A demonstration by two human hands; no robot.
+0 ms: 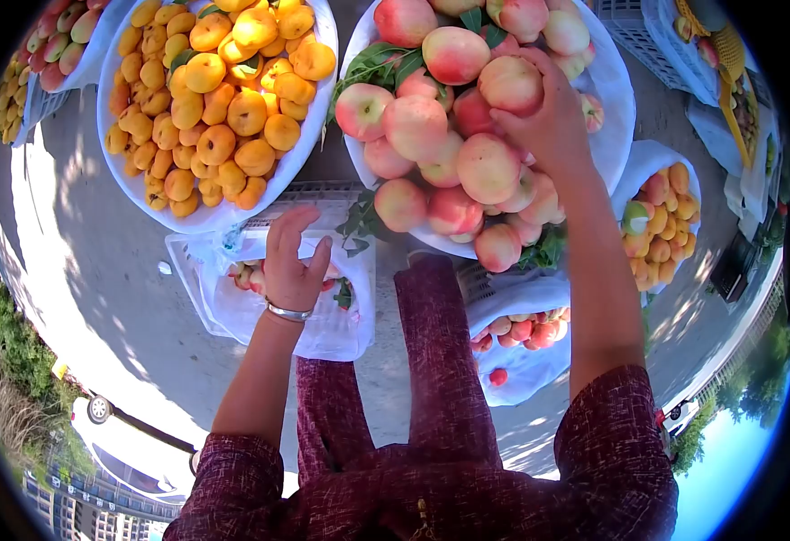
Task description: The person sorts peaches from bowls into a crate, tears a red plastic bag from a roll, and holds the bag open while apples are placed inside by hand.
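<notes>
Right hand (548, 122) gripping a round, pink-and-yellow peach (510, 86)

The peach is sitting at one o'clock on the heap in a round, white-lined basket (616, 104). Toward eight o'clock, the left hand (294, 275) is hovering open above a white, plastic-lined crate (356, 316). Small, round, orange fruits (216, 144) are lying heaped at nine o'clock.

Ahead, peaches (488, 169) lie in the right basket (615, 126) and apricot-like fruit (217, 144) in the left basket (210, 219). Nearer, one crate (357, 311) stands left of the right leg (435, 352), a second crate (525, 374) to the leg's right.
</notes>
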